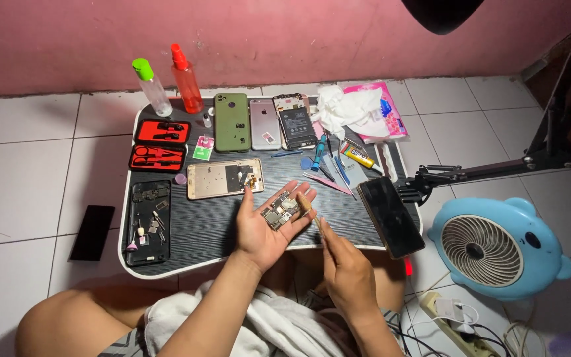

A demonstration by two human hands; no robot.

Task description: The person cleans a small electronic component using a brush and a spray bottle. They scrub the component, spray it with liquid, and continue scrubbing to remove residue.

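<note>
while the left hand (267,225) lies spread under a circuit board (280,211), the right hand (345,268) pinches a brush (310,210) touching the board; cleaning seems underway, calling for light strokes.

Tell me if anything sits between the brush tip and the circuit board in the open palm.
Nothing visible does. The right hand holds the brush with its tip right at the circuit board, which lies bare and uncovered on the left hand.
</note>
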